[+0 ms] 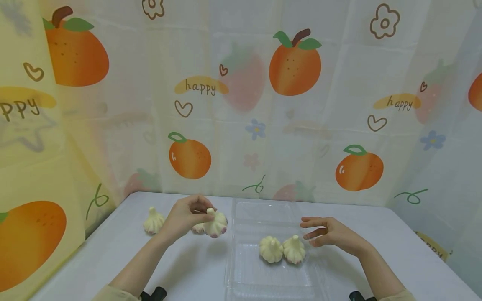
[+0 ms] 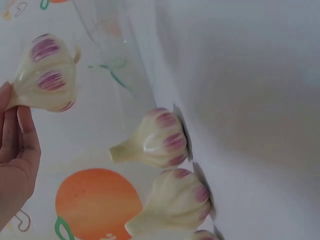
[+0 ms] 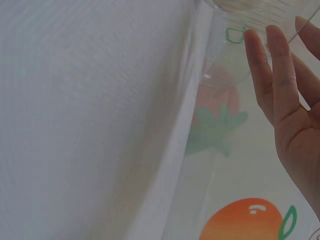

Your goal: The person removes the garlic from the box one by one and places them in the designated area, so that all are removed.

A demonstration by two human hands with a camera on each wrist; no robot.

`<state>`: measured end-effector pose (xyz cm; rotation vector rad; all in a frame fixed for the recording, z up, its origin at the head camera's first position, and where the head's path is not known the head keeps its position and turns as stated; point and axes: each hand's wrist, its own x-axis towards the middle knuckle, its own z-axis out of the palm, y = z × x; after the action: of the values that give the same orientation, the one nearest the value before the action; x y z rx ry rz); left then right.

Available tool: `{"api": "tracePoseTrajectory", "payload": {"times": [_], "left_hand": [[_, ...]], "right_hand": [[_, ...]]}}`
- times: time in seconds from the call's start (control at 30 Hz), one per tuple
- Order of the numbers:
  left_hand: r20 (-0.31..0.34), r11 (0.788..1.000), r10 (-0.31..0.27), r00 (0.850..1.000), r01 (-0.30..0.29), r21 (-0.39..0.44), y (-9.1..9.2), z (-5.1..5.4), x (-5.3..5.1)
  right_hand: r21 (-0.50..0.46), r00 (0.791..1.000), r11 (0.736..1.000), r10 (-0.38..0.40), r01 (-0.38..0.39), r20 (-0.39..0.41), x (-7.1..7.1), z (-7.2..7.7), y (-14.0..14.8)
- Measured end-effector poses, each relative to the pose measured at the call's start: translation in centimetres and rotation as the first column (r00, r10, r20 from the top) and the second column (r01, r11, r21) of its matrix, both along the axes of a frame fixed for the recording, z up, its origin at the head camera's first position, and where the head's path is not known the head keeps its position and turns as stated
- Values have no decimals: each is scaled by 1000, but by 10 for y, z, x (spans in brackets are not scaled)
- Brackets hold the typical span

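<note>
My left hand (image 1: 187,217) pinches a garlic bulb (image 1: 216,223) by its stem, above the table and just left of the clear plastic box (image 1: 271,276). In the left wrist view that bulb (image 2: 47,75) shows purple streaks. Two more garlic bulbs, one on the left (image 1: 270,249) and one on the right (image 1: 294,250), sit side by side in the box. Beside the box's right edge, my right hand (image 1: 335,235) hovers with fingers loosely spread, holding nothing. Another bulb (image 1: 153,221) stands on the table left of my left wrist; one more (image 1: 198,228) is partly hidden behind the held one.
The box's raised clear lid (image 1: 263,211) stands toward the back of the white table (image 1: 196,276). A printed curtain (image 1: 241,138) hangs behind the table, and another yellowish stretch hangs at the left. Several bulbs show in the left wrist view.
</note>
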<state>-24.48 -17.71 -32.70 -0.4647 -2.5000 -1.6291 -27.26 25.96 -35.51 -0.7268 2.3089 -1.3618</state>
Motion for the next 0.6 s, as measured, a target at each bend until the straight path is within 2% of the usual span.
{"api": "tracePoseTrajectory", "payload": {"times": [0.2, 0.6], "left_hand": [[-8, 998, -15, 1000, 14, -65, -15, 2, -3], [44, 994, -29, 999, 34, -105, -40, -2, -9]], "right_hand": [[-7, 1000, 1000, 3, -3, 9, 0, 0, 0], [2, 1000, 1000, -4, 4, 3, 0, -1, 0]]}}
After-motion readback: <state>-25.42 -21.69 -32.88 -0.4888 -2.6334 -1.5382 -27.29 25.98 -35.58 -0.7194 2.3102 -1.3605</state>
